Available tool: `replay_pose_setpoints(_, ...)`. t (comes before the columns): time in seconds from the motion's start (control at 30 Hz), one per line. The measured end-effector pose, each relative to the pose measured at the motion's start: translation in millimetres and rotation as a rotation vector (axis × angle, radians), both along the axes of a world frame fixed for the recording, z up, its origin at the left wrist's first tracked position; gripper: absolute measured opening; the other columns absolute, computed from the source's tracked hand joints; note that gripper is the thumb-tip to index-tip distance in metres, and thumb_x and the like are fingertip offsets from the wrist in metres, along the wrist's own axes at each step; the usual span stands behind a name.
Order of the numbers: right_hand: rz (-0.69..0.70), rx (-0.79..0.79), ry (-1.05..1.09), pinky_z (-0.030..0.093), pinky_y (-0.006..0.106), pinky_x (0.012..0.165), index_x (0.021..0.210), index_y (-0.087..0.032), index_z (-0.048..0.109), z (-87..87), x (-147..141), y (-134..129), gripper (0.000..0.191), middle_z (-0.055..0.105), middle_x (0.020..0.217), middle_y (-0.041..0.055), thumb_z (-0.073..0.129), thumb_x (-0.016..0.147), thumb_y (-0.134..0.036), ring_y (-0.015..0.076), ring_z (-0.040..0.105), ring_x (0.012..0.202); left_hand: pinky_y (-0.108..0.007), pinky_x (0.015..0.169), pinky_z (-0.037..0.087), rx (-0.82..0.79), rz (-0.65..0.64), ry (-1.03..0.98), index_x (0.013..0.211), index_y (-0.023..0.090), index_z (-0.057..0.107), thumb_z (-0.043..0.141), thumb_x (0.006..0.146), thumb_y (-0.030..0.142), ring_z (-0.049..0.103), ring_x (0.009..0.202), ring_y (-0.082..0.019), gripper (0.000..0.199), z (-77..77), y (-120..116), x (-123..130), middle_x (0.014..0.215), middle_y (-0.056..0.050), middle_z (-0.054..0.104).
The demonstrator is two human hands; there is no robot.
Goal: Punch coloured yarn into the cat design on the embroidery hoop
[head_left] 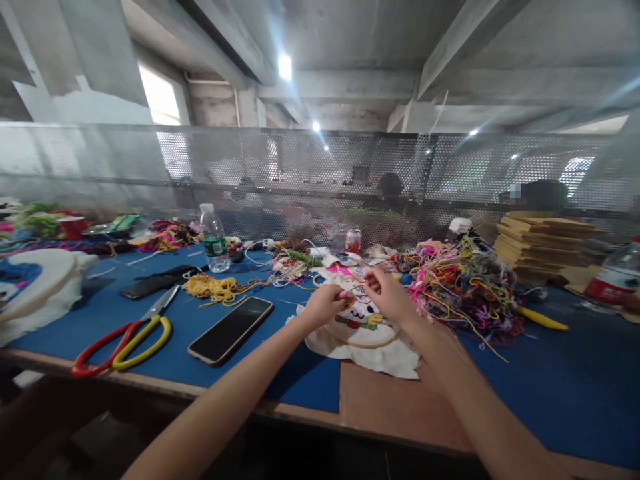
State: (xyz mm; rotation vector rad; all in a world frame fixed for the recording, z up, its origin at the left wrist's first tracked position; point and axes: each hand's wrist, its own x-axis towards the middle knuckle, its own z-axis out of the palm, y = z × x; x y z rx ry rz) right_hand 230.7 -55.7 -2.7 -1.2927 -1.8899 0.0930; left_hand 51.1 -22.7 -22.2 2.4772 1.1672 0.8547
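An embroidery hoop [370,345] with white cloth [395,365] stretched in it lies at the table's front, a stitched cartoon face showing on it. Over its left side is my left hand [326,304], fingers closed in a pinch. My right hand [384,288] is above the hoop's right side with curled fingers pressed together. Thin reddish thread shows around the fingertips, but what either hand grips is too small to make out. The hands are apart from each other and cover part of the stitching.
Scissors [145,333] with red and yellow handles and a phone [231,331] lie to the left. Yellow yarn [213,288] and a water bottle [215,243] are behind them. A tangled yarn heap [463,287] sits right, near stacked yellow-brown packets [537,243]. A perforated screen [300,160] stands behind.
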Motion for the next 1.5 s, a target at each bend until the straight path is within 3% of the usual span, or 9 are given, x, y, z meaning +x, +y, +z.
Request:
replay_pose_setpoints(0.1, 0.028, 0.054, -0.005, 0.04, 0.025, 0.06, 0.088, -0.02, 0.048, 1.8, -2.7, -3.8, 0.011, 0.059, 0.074, 0.0021, 0.044, 0.077, -0.02, 0.0138, 0.055, 0.063, -0.022, 0.048, 0.019, 0.015, 0.019, 0.012, 0.053, 0.015, 0.048, 0.047, 0.078, 0.032, 0.032, 0.049, -0.008, 0.03, 1.8, -1.7, -0.7, 0.05, 0.003, 0.039)
replay_pose_setpoints(0.2, 0.033, 0.071, -0.022, 0.039, 0.025, 0.059, 0.083, -0.02, 0.046, 3.0, -5.9, -7.0, 0.007, 0.057, 0.071, 0.0013, 0.044, 0.076, -0.019, 0.014, 0.053, 0.062, -0.021, 0.05, 0.022, 0.031, 0.022, -0.035, 0.075, 0.016, 0.058, 0.049, 0.079, 0.033, 0.037, 0.051, -0.009, 0.02, 1.6, -2.5, -1.3, 0.055, 0.004, 0.045)
replay_pose_setpoints(0.3, 0.038, 0.06, -0.04, 0.036, 0.024, 0.056, 0.079, -0.021, 0.044, 2.4, -9.2, -8.7, 0.004, 0.054, 0.067, -0.0002, 0.043, 0.076, -0.019, 0.0134, 0.05, 0.059, -0.019, 0.051, 0.025, 0.018, 0.026, -0.101, 0.102, 0.02, 0.053, 0.053, 0.078, 0.035, 0.039, 0.052, -0.009, 0.028, 0.6, -2.2, -1.7, 0.058, 0.006, 0.046)
replay_pose_setpoints(0.43, 0.073, 0.039, -0.064, 0.034, 0.023, 0.055, 0.078, -0.021, 0.042, 0.2, -12.4, -9.3, 0.003, 0.051, 0.065, -0.0015, 0.042, 0.076, -0.018, 0.013, 0.049, 0.057, -0.018, 0.052, 0.025, 0.041, 0.021, -0.1, 0.112, 0.022, 0.049, 0.054, 0.078, 0.034, 0.037, 0.051, -0.008, 0.037, 2.0, -1.9, -2.0, 0.056, 0.008, 0.042)
replay_pose_setpoints(0.67, 0.055, 0.027, -0.074, 0.033, 0.023, 0.055, 0.077, -0.021, 0.042, 0.9, -15.6, -12.6, 0.003, 0.05, 0.064, -0.0018, 0.042, 0.075, -0.019, 0.013, 0.047, 0.056, -0.019, 0.05, 0.023, 0.162, -0.025, -0.094, 0.077, 0.015, 0.06, 0.049, 0.082, 0.031, 0.032, 0.051, -0.007, 0.02, 6.6, -4.2, -1.7, 0.054, 0.005, 0.039)
replay_pose_setpoints(0.87, 0.058, 0.037, -0.06, 0.032, 0.023, 0.054, 0.078, -0.02, 0.044, 2.7, -15.4, -13.6, 0.005, 0.052, 0.065, -0.0009, 0.042, 0.074, -0.018, 0.0128, 0.047, 0.057, -0.02, 0.05, 0.025, 0.144, -0.025, -0.123, 0.075, 0.015, 0.061, 0.049, 0.082, 0.028, 0.036, 0.052, -0.008, 0.019, 6.6, -4.7, -0.9, 0.054, 0.004, 0.044)
replay_pose_setpoints(1.03, 0.059, 0.012, -0.026, 0.034, 0.023, 0.055, 0.076, -0.021, 0.043, 0.3, -15.9, -12.0, 0.005, 0.051, 0.064, -0.0018, 0.044, 0.072, -0.018, 0.0129, 0.048, 0.057, -0.021, 0.058, 0.033, 0.209, -0.097, -0.181, 0.076, 0.014, 0.061, 0.047, 0.081, 0.018, 0.044, 0.063, -0.011, 0.015, 4.9, 0.3, 0.4, 0.068, -0.001, 0.051)
replay_pose_setpoints(1.27, 0.083, -0.097, 0.23, 0.039, 0.025, 0.056, 0.075, -0.021, 0.042, -4.5, -19.0, -7.0, 0.01, 0.05, 0.067, -0.0023, 0.049, 0.068, -0.02, 0.0129, 0.05, 0.059, -0.023, 0.064, 0.037, 0.233, -0.068, -0.148, 0.082, 0.015, 0.059, 0.04, 0.082, 0.012, 0.048, 0.07, -0.012, 0.019, 4.6, -0.9, 0.1, 0.081, -0.004, 0.052)
replay_pose_setpoints(1.5, 0.211, -0.266, 0.571, 0.047, 0.029, 0.061, 0.087, -0.02, 0.044, -7.1, -16.6, -0.8, 0.025, 0.057, 0.066, -0.0017, 0.057, 0.067, -0.027, 0.0136, 0.056, 0.062, -0.026, 0.069, 0.037, 0.462, 0.041, -0.115, 0.077, 0.015, 0.058, 0.037, 0.086, 0.016, 0.048, 0.076, -0.014, 0.023, 22.6, -15.6, -3.4, 0.083, -0.006, 0.054)
